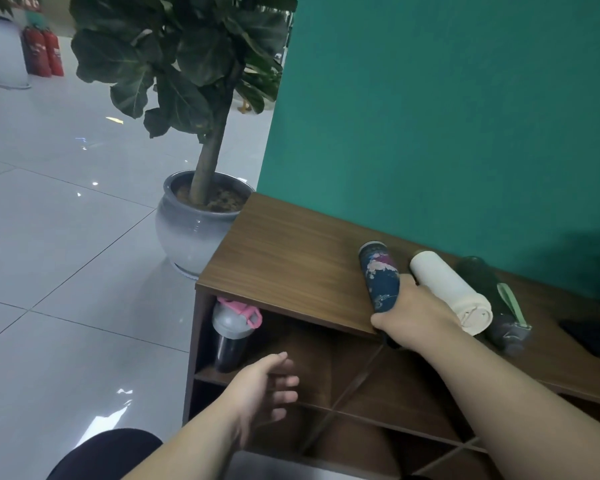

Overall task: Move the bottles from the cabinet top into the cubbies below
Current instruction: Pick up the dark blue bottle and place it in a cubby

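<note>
A dark blue patterned bottle [380, 275] lies on the wooden cabinet top [284, 258], and my right hand [416, 315] grips its near end at the front edge. Beside it lie a cream white bottle [445, 287] and a dark bottle with a green strap [496, 303]. A dark shaker bottle with a grey lid and pink cap [232, 332] stands in the top left cubby [291, 344]. My left hand [262, 389] hovers in front of that cubby with fingers spread and nothing in it.
A big potted plant in a grey ceramic pot [194, 230] stands on the tiled floor just left of the cabinet. A green wall [447, 116] backs the cabinet. A dark object [593, 336] lies at the right end of the top. Lower cubbies have diagonal dividers [357, 379].
</note>
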Available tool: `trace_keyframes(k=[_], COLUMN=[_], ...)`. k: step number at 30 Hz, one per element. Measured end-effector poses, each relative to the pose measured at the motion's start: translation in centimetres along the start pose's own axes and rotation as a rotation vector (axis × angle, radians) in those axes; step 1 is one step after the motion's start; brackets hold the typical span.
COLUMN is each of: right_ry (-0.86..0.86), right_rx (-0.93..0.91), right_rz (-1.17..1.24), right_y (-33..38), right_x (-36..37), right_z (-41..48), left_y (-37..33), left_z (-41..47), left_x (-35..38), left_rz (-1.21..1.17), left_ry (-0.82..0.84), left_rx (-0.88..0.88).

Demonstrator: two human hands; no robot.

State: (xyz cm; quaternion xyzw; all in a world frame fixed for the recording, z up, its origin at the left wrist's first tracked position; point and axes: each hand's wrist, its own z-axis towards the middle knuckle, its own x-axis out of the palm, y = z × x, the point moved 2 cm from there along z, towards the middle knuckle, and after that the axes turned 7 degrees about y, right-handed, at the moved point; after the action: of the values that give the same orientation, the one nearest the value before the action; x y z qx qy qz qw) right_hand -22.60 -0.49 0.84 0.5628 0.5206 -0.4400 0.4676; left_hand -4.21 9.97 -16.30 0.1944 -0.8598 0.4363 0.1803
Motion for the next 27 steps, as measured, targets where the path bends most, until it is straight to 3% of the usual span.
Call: trace_keyframes(k=[4, 9, 13, 16, 23, 27], right_ry=[-0.078, -0.209, -0.141, -0.113, 0.144, 0.145], right_rx=[-0.16, -0.376, -0.463, -0.437, -0.213, -0.102], right_rz=[0.164, 0.621, 0.687, 0.735, 1.136, 1.059], right_y=[-0.1, -1.3, -1.5, -1.8, -3.1, -3.0], right_x=[-0.7, -2.6, -2.0, 1.0, 12.1, 16.0], right_z=[-4.7, -10.4, -12.6, -12.7, -11.0, -7.7], left_y=[0.2, -0.4, 0.9, 2.7, 4.7, 5.8], left_z=[-0.6, -2.0, -3.1, -3.2, 0.4, 3.3], left_x=[0.2, 1.3, 2.2, 2.8, 2.1, 2.3], left_rz=[-0.078, -0.235, -0.136, -0.111, -0.082, 0.019], left_ry=[-0.001, 0.094, 0.097, 0.027, -0.11, -0.163], left_rx=[0.096, 0.248, 0.156, -0.012, -0.076, -0.138])
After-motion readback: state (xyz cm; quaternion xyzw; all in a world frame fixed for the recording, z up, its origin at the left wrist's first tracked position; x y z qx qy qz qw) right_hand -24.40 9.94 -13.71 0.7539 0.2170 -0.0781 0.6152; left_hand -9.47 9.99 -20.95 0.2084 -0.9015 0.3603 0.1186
